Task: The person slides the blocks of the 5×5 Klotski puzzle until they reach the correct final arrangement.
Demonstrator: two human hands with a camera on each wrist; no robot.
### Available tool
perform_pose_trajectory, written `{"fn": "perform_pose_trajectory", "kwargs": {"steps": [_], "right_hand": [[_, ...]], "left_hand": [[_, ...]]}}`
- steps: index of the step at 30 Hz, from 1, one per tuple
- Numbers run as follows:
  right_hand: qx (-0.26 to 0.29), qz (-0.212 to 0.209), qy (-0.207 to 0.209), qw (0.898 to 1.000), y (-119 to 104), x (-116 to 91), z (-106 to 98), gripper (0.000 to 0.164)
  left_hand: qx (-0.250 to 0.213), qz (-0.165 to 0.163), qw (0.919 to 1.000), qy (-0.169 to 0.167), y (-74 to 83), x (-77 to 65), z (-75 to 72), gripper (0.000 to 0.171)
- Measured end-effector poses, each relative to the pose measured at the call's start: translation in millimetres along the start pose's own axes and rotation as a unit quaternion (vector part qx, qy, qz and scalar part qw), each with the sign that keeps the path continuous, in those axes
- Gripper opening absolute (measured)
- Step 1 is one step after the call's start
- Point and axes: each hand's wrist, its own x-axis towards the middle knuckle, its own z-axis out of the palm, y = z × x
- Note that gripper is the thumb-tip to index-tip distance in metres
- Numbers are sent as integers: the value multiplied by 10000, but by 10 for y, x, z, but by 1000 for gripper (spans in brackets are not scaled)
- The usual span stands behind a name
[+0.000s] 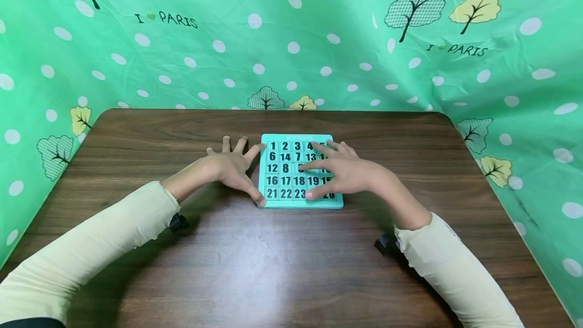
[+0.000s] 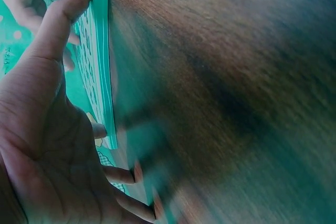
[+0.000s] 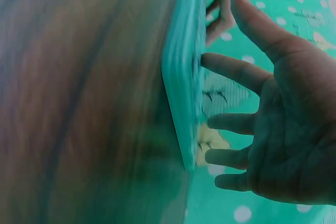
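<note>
A turquoise number sliding puzzle lies flat on the table, its black-numbered tiles set in rows. At its left side is my left hand, fingers spread, the thumb on the lower-left corner and the index finger at the upper-left edge. My right hand reaches over the right part of the puzzle with fingers extended. Its index fingertip touches the middle of the tiles, around the third row. Several tiles on the right are hidden beneath that hand. In the right wrist view the thumb stands apart from the board.
The puzzle rests toward the far side of a dark brown wooden table. A green dotted cloth with printed trees hangs behind and at both sides. Black devices sit under the cream sleeves at the wrists.
</note>
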Motion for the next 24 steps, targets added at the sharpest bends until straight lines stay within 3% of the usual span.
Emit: {"fn": "perform_pose_trajectory", "kwargs": {"steps": [7, 12, 15, 24], "right_hand": [[-3, 165, 264, 9995, 59, -75, -64, 63], [-107, -205, 130, 9996, -130, 79, 19, 75], [-167, -291, -67, 9994, -198, 135, 50, 79], [-43, 79, 147, 9999, -67, 89, -29, 64]], "left_hand": [[1, -27, 10000, -22, -5, 16, -1, 160], [15, -51, 10000, -4, -42, 67, 31, 165], [-37, -2, 10000, 17, -13, 5, 1, 161], [-29, 26, 10000, 9, -1, -17, -8, 158]]}}
